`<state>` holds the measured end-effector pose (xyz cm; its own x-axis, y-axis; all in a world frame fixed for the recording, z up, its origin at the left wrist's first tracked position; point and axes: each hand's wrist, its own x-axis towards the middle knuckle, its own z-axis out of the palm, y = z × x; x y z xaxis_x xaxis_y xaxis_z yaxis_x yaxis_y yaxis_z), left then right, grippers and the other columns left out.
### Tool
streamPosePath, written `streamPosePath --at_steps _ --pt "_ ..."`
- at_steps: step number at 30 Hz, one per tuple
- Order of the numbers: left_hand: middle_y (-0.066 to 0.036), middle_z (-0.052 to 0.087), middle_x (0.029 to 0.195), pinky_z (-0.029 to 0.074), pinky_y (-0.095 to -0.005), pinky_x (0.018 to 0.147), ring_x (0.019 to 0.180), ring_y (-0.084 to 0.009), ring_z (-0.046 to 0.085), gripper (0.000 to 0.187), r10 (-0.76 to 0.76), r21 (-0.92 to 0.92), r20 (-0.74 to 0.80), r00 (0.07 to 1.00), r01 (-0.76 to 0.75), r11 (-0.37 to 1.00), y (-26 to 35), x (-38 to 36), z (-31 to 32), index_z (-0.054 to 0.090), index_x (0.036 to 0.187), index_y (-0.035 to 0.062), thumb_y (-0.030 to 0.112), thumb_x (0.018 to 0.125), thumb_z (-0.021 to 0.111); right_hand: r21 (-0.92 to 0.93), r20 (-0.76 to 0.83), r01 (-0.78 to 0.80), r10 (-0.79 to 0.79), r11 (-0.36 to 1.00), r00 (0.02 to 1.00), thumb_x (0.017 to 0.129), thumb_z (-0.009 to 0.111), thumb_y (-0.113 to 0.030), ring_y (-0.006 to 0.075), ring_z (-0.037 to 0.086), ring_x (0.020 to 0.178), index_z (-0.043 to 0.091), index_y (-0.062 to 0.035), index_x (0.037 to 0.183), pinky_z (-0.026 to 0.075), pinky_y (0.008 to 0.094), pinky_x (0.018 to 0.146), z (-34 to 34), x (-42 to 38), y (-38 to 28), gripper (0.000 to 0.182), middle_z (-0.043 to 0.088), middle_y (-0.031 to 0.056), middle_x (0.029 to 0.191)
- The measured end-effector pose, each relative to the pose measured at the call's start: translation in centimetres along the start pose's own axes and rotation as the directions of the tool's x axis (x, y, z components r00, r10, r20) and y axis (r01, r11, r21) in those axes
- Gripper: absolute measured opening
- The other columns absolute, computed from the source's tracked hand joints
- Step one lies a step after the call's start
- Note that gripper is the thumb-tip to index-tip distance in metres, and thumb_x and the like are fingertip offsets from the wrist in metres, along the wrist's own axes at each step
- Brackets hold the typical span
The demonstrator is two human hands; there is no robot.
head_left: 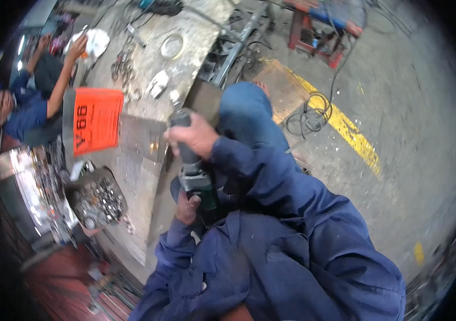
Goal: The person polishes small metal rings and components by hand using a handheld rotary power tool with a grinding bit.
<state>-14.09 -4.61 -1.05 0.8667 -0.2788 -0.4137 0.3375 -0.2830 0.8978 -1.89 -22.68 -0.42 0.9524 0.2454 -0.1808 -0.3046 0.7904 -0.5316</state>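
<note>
Both my hands hold a green and grey power tool (190, 160), which looks like a die grinder, in front of my body at the bench edge. My right hand (197, 136) wraps around its dark grey front. Lower down, my left hand (188, 208) grips near the green body, thumb on its side. The tool's tip is hard to make out. Just left of it, a flat metal plate (140, 136) lies on the bench, with a small orange bright spot near its edge. An orange sheet marked "V-66" (98, 120) is beside the plate.
The worn workbench (142, 214) carries a tray (122, 187) of small metal parts, a metal ring (173, 46) and a crumpled white piece (157, 84). Another person (27, 109) is across the bench. A coiled cable (313, 115) lies on the floor near a red stand (313, 37).
</note>
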Motion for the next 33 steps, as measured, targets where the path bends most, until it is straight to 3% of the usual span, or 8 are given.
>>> streamPosePath --at_steps 1,5,7,11,15,19,29,33 --pt "-0.008 0.053 0.116 0.040 -0.0318 0.091 0.106 -0.0177 0.051 0.096 -0.005 -0.035 -0.043 0.999 0.004 0.999 1.0 0.3 0.9 0.039 0.129 -0.0001 0.068 0.067 0.066 0.146 0.076 0.013 -0.025 0.989 0.997 0.071 0.070 -0.008 0.0159 0.055 0.047 0.051 0.0010 0.091 0.047 0.0306 0.045 -0.7 -0.2 -0.2 0.030 0.056 0.0071 0.064" --pt "-0.008 0.054 0.114 0.040 -0.0316 0.091 0.104 -0.0167 0.051 0.089 -0.010 -0.120 0.052 0.999 0.016 0.993 2.0 0.3 2.7 0.041 0.127 0.0002 0.059 0.068 0.072 0.046 -0.111 -0.111 0.116 0.993 0.987 0.075 0.066 -0.011 0.0172 0.056 0.055 0.050 -0.0039 0.093 0.048 0.0313 0.053 -1.9 -2.7 -1.9 0.025 0.055 0.0068 0.066" --pt "-0.008 0.055 0.113 0.040 -0.0315 0.091 0.104 -0.0162 0.051 0.086 -0.020 -0.168 0.079 0.997 0.033 0.985 1.5 1.1 3.2 0.042 0.126 0.0003 0.056 0.069 0.074 0.218 0.015 -0.029 0.026 0.976 1.000 0.076 0.062 -0.009 0.0177 0.053 0.059 0.046 -0.0081 0.099 0.046 0.0322 0.054 -3.3 -4.0 -2.6 0.028 0.051 0.0066 0.068" --pt "-0.017 0.056 0.110 0.042 -0.0330 0.090 0.105 -0.0250 0.055 0.074 0.117 0.070 0.214 0.970 -0.134 0.989 0.5 1.9 3.0 0.043 0.123 -0.0010 0.043 0.072 0.074 0.175 0.031 0.055 -0.061 0.983 0.998 0.080 0.056 -0.016 0.0193 0.048 0.060 0.042 -0.0119 0.097 0.043 0.0353 0.058 -5.2 -6.2 -3.6 0.023 0.043 0.0045 0.066" --pt "-0.021 0.055 0.112 0.043 -0.0386 0.089 0.106 -0.0347 0.056 0.074 0.124 0.094 0.296 0.947 -0.159 0.983 0.0 2.3 2.9 0.044 0.123 -0.0002 0.052 0.075 0.067 0.133 0.033 0.052 -0.057 0.990 0.998 0.081 0.057 -0.019 0.0148 0.042 0.061 0.042 -0.0142 0.095 0.038 0.0363 0.070 -6.8 -7.5 -3.9 0.021 0.042 -0.0007 0.067" --pt "-0.018 0.055 0.111 0.042 -0.0368 0.090 0.106 -0.0301 0.055 0.074 0.107 0.012 0.327 0.939 -0.118 0.993 -0.8 2.9 2.6 0.045 0.121 -0.0020 0.052 0.076 0.068 0.106 -0.045 0.051 -0.046 0.993 0.998 0.080 0.058 -0.017 0.0142 0.043 0.063 0.043 -0.0137 0.094 0.038 0.0371 0.072 -6.9 -7.7 -3.8 0.022 0.042 -0.0012 0.067" --pt "-0.022 0.057 0.105 0.044 -0.0401 0.084 0.100 -0.0358 0.057 0.070 0.233 -0.070 0.284 0.930 -0.222 0.973 -1.2 3.8 3.2 0.046 0.117 -0.0006 0.055 0.079 0.062 0.065 -0.061 0.070 -0.066 0.995 0.996 0.078 0.059 -0.019 0.0142 0.045 0.064 0.044 -0.0139 0.095 0.038 0.0377 0.073 -6.1 -8.7 -3.7 0.024 0.043 -0.0012 0.067" --pt "-0.016 0.055 0.105 0.042 -0.0335 0.088 0.099 -0.0212 0.054 0.064 0.214 -0.130 0.287 0.934 -0.184 0.974 -1.1 3.6 3.6 0.045 0.118 -0.0016 0.046 0.081 0.066 0.074 -0.056 0.093 -0.089 0.993 0.994 0.078 0.059 -0.018 0.0180 0.048 0.065 0.045 -0.0132 0.096 0.041 0.0404 0.074 -5.7 -9.3 -3.8 0.023 0.046 0.0010 0.068"
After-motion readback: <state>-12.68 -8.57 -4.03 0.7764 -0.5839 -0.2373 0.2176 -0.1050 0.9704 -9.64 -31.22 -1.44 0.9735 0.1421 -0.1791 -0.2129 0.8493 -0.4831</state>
